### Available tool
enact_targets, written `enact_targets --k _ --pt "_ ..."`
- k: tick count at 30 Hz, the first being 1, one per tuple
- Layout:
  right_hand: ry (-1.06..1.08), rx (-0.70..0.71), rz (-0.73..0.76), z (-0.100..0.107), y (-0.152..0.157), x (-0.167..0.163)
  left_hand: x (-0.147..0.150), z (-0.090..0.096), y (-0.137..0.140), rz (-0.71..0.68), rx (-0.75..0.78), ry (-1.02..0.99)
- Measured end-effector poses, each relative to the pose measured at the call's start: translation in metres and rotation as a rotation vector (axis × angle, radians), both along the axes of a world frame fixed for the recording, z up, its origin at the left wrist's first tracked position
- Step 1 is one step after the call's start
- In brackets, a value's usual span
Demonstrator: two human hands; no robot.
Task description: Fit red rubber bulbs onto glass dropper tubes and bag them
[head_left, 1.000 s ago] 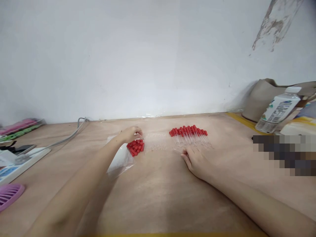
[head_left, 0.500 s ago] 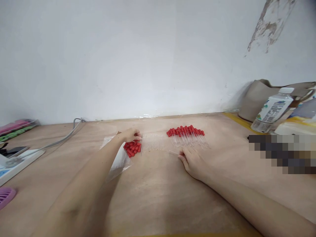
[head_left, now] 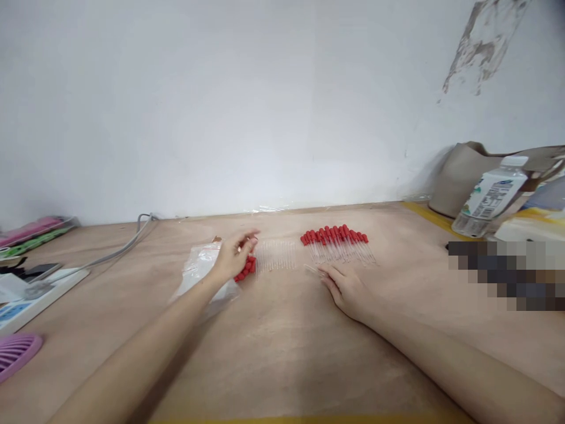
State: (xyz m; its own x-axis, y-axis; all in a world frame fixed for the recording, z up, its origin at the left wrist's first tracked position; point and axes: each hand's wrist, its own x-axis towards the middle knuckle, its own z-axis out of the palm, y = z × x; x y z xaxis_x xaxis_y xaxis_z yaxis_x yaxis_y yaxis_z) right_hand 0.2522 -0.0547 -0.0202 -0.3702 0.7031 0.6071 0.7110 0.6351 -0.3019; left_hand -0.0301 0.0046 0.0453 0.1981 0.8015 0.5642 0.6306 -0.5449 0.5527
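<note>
My left hand (head_left: 232, 256) is just above a pile of red rubber bulbs (head_left: 247, 270), partly covering them. Its fingers are curled but apart, and I make out nothing between them. My right hand (head_left: 346, 288) rests low over the table, pinching a thin clear dropper tube (head_left: 311, 268) whose bare end points left. Between the hands lies a row of clear tubes (head_left: 277, 255) without bulbs. Beyond my right hand, several droppers (head_left: 338, 242) lie side by side, red bulbs toward the wall.
A clear plastic bag (head_left: 196, 272) lies under my left wrist. At left are a power strip (head_left: 44, 297), a grey cable (head_left: 119, 253) and a purple slotted object (head_left: 17, 356). At right stand a bottle (head_left: 492, 197) and a beige bag (head_left: 457, 179).
My left hand has drawn back from the left end of the tube row and sits over the red bulbs, fingers more apart. My right hand keeps its tube, now tilted slightly differently.
</note>
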Motion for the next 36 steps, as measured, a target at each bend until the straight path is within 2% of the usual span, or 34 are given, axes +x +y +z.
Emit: enact_targets --k 4,6,8,12,15,18,24,30,36 --pt "0.011 -0.003 0.043 0.0 -0.001 -0.003 0.023 -0.018 -0.045 -0.195 -0.123 0.036" --pt "-0.004 -0.006 0.048 0.002 -0.001 -0.005 0.029 -0.028 -0.059 -0.258 -0.21 0.03" --pt "-0.047 -0.01 0.051 0.004 -0.001 -0.008 0.031 -0.036 -0.066 -0.276 -0.232 0.03" --pt "-0.147 -0.045 0.045 0.01 -0.002 -0.015 0.032 -0.045 -0.07 -0.299 -0.143 0.101" --pt "-0.116 -0.05 0.054 0.009 -0.003 -0.019 0.034 -0.048 -0.07 -0.237 -0.122 0.086" --pt "-0.054 -0.021 0.088 0.006 -0.004 -0.021 0.037 -0.049 -0.071 -0.184 -0.099 0.058" --pt "-0.06 0.05 0.147 0.004 -0.006 -0.025 0.041 -0.045 -0.072 -0.167 0.022 0.165" --pt "-0.026 0.104 0.187 0.001 -0.003 -0.028 0.043 -0.044 -0.072 -0.217 0.015 0.143" --pt "0.014 0.015 0.251 -0.001 -0.001 -0.026 0.044 -0.042 -0.075 -0.249 -0.083 0.157"
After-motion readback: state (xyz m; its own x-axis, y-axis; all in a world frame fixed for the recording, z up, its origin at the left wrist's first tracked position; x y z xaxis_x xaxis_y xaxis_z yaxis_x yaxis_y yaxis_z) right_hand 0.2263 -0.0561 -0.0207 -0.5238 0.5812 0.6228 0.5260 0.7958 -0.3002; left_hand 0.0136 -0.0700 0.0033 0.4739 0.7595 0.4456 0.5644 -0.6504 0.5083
